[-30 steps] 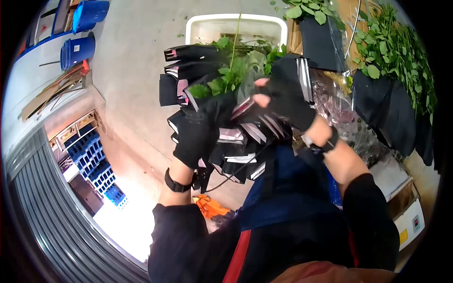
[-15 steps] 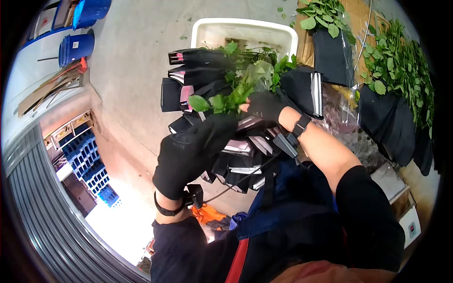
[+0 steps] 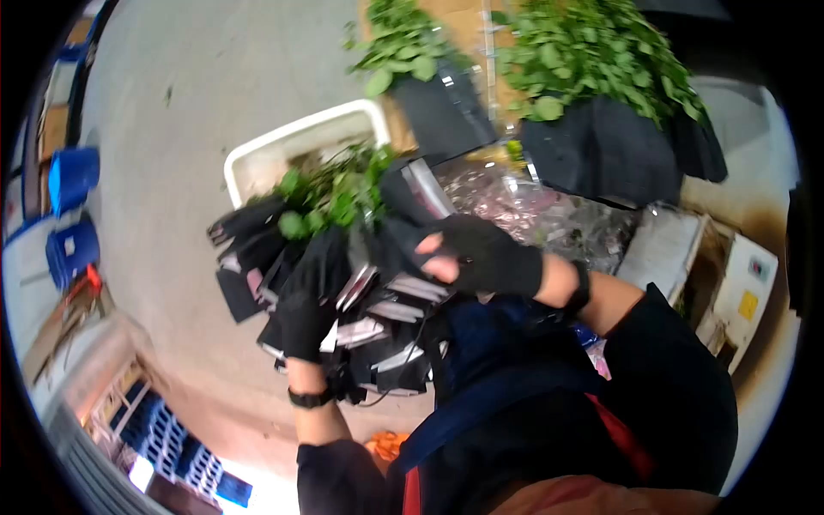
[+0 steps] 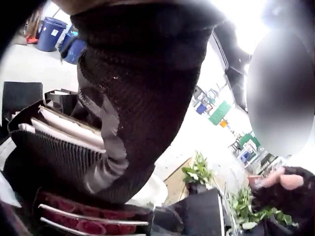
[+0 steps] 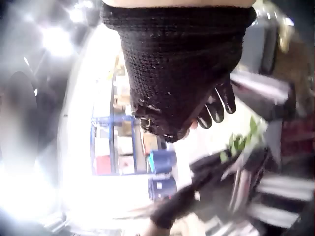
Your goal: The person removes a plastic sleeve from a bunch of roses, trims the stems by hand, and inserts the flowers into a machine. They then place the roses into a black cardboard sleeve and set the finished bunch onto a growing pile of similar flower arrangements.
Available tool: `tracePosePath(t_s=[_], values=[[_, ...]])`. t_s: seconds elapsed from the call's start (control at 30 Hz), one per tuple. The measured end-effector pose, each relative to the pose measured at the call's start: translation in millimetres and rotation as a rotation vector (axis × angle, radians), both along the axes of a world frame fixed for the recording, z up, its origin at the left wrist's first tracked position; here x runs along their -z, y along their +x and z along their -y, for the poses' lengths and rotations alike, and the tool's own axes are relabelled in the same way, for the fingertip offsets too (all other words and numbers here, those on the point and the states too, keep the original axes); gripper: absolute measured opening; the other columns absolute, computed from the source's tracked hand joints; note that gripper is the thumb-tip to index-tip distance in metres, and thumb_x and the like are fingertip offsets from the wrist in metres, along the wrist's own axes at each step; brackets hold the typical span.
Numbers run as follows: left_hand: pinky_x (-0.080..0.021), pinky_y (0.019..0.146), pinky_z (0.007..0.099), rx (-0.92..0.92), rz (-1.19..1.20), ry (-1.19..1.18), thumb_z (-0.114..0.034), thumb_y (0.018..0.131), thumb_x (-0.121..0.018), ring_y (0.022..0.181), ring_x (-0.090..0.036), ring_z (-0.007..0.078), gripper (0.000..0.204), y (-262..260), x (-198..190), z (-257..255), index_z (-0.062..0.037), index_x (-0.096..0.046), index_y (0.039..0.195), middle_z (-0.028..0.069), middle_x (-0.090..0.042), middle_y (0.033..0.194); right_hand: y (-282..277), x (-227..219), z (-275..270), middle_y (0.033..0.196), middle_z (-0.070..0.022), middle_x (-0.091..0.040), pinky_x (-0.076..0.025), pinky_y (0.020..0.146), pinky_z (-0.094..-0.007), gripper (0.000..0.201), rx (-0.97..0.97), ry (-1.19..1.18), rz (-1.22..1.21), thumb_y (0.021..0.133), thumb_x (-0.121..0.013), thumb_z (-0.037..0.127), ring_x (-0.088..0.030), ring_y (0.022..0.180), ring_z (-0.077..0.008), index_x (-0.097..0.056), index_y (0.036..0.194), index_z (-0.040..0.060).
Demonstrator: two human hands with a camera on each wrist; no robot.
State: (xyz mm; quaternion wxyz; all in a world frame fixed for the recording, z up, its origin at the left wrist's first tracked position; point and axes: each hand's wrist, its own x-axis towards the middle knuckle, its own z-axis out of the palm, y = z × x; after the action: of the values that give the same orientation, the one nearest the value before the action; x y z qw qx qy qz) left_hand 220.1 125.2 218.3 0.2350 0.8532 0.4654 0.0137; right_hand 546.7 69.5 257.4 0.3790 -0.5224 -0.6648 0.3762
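In a black glove, my left hand (image 3: 305, 322) grips a dark-wrapped flower bunch (image 3: 356, 270) in the pile in front of me, its fingertips hidden among the wraps. In the left wrist view, the glove's shiny thumb side lies against ribbed black wrapping (image 4: 64, 147), and dark red roses (image 4: 93, 221) show in a bunch just below. Green leafy stems (image 3: 330, 193) stick out at the pile's far side. My right hand (image 3: 485, 257), gloved with bare thumb and finger tips, hovers right of the pile. Its fingers hang loosely bent, holding nothing, in the right wrist view.
A white tub (image 3: 300, 129) stands beyond the pile. To the right lie crumpled clear plastic (image 3: 549, 215) and larger leafy bunches (image 3: 592, 64) in black wraps. A white box with a switch (image 3: 742, 300) is at far right. Blue bins (image 3: 73, 249) stand at left.
My right hand moved in to the leafy stems beside my left hand, then drew back right, away from them. The head view has turned right. The left hand stays at the pile.
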Motion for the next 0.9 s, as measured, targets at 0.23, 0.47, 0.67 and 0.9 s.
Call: tracePosePath(t_s=[0.23, 0.47, 0.67, 0.9], values=[[-0.049, 0.083, 0.0319, -0.203, 0.275, -0.285, -0.007, 0.075, -0.071, 0.096, -0.062, 0.0227, 0.036, 105, -129, -28, 0.0013, -0.061, 0.109, 0.0139, -0.064, 0.106, 328, -9, 62, 0.077, -0.0083, -0.061, -0.047, 0.068, -0.0295, 0.041, 0.900, -0.346, 0.429, 0.086, -0.062, 0.036, -0.058, 0.074, -0.0148, -0.060, 0.094, -0.0043], [-0.049, 0.079, 0.0290, -0.030, 0.672, -0.908, -0.027, 0.088, -0.063, 0.089, -0.061, 0.0162, 0.045, 356, -7, -9, 0.0015, -0.054, 0.121, 0.0082, -0.063, 0.104, 343, 13, 73, 0.081, -0.0041, -0.064, -0.049, 0.067, -0.0293, 0.042, 0.852, -0.732, -0.302, 0.079, -0.070, 0.042, -0.060, 0.074, -0.0121, -0.065, 0.087, 0.0003], [-0.049, 0.064, 0.0294, -0.201, 0.615, -1.267, -0.040, 0.080, -0.069, 0.076, -0.062, 0.0165, 0.050, 484, 30, 7, -0.0009, -0.060, 0.111, 0.0074, -0.065, 0.095, 398, -12, 95, 0.095, -0.0157, -0.063, -0.047, 0.080, -0.0348, 0.053, 0.480, -0.405, 0.679, 0.074, -0.073, 0.039, -0.060, 0.090, -0.0275, -0.059, 0.101, -0.0040], [-0.050, 0.066, 0.0255, -0.292, 0.779, -1.180, -0.021, 0.078, -0.071, 0.073, -0.062, 0.0129, 0.039, 509, 40, 39, 0.0031, -0.058, 0.106, 0.0070, -0.065, 0.091, 585, 29, 143, 0.105, -0.0210, -0.061, -0.046, 0.085, -0.0405, 0.060, 0.897, -0.045, 1.554, 0.072, -0.070, 0.042, -0.059, 0.098, -0.0345, -0.058, 0.112, -0.0009]])
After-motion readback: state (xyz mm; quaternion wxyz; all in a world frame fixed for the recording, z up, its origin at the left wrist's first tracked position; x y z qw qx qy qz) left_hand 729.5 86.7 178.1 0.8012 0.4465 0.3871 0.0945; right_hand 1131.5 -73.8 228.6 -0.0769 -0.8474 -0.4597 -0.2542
